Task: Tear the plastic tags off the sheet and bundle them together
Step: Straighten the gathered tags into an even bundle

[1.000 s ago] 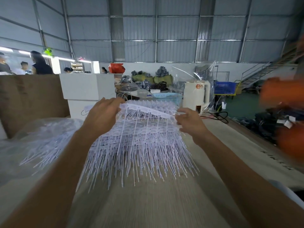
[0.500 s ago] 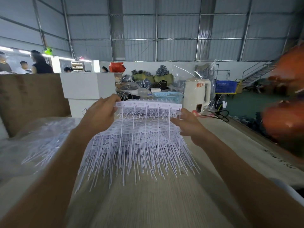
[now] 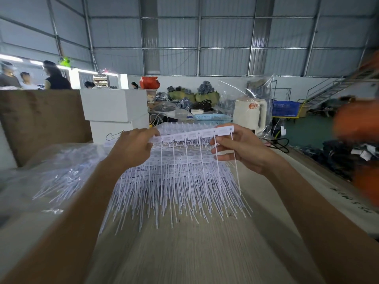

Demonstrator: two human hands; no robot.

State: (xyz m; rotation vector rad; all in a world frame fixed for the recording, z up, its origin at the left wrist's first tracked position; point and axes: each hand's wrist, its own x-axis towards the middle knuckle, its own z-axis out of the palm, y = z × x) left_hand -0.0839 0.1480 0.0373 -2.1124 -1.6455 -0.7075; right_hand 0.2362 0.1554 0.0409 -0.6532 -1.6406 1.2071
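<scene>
Head view: the left hand (image 3: 131, 147) and right hand (image 3: 242, 149) each pinch an end of a tag strip (image 3: 193, 134), apparently lifted off the sheet (image 3: 174, 181) on the table (image 3: 184, 253). An uneven pull could snap its thin tails.

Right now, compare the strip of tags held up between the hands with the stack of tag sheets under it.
The strip of tags is a single row, lifted and tilted, gripped by the left hand and right hand. The stack of tag sheets is many layers deep and lies on the table. The strip's tails hang separately; the stack's tails fan out densely. Both are white plastic.
</scene>
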